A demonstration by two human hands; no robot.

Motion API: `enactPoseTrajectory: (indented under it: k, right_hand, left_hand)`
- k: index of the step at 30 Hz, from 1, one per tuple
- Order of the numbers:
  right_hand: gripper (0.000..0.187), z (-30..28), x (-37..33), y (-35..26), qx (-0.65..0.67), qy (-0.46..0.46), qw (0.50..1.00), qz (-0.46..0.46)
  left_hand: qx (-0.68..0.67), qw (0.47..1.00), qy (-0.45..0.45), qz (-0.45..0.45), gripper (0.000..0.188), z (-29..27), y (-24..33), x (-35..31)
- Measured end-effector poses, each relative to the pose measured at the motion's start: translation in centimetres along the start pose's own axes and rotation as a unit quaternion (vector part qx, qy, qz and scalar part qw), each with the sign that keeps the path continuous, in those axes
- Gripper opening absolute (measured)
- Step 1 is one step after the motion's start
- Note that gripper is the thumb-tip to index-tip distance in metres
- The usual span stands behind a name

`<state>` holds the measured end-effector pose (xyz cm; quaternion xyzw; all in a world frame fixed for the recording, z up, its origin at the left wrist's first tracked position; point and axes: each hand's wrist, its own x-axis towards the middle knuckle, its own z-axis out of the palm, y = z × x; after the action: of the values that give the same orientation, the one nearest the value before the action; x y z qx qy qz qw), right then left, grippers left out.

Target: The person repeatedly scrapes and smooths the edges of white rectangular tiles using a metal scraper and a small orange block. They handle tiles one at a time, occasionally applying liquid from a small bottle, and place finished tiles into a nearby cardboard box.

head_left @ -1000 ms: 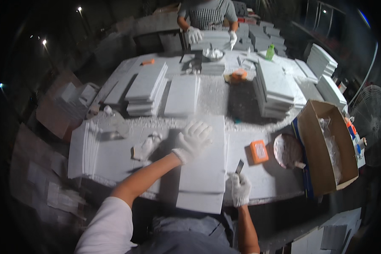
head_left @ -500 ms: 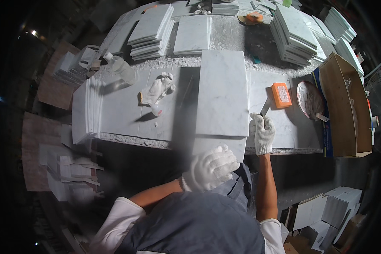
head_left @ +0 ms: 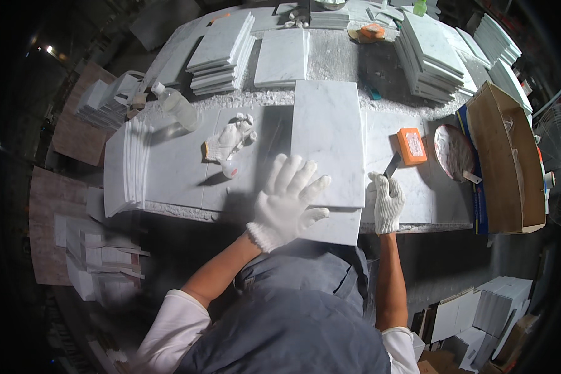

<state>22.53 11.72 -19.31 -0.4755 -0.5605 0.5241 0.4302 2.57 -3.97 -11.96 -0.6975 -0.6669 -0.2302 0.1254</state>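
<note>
My left hand (head_left: 285, 202), in a white knitted glove, has its fingers spread over the lower left part of a pale, grey-veined marble tile (head_left: 328, 140). Whether it touches the tile I cannot tell. Under that tile another marble tile (head_left: 336, 225) juts out toward me past the table's front edge. Gloved as well, my right hand (head_left: 388, 202) is closed round a putty knife (head_left: 392, 164), its dark blade pointing up and away. This hand is just right of the tiles. Beyond the blade sits an orange box (head_left: 412, 146), with a round dish of whitish paste (head_left: 453, 152) beside it.
Crumpled white gloves (head_left: 230, 138) and a clear bottle (head_left: 179, 107) are on the left of the table. Tile stacks (head_left: 221, 53) stand at the back, more (head_left: 429, 56) at back right. A cardboard box (head_left: 508, 159) borders the right edge. White boxes (head_left: 502, 305) stand below.
My left hand has risen from near my lap up and forward over the tiles, its fingers spreading. The right hand keeps its hold on the putty knife in nearly the same place.
</note>
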Motion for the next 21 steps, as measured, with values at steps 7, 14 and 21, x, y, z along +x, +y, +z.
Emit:
enactPoseTrajectory:
  k: [7, 14, 21]
  right_hand:
    - [0.027, 0.0, 0.2, -0.2, -0.028, 0.0, 0.999, -0.023]
    - [0.037, -0.7, 0.0, -0.2, 0.148, 0.007, 0.986, 0.083]
    - [0.043, -1.7, -2.3, -1.4, 0.12, -0.004, 0.992, 0.026]
  left_hand:
    - [0.11, 0.993, -0.022, 0.044, 0.084, 1.8, -1.5, 2.2]
    - [0.078, 0.996, -0.039, 0.008, 0.079, -0.7, 0.1, 1.1]
    - [-0.112, 0.994, -0.002, -0.003, 0.057, -3.7, 0.3, 1.3]
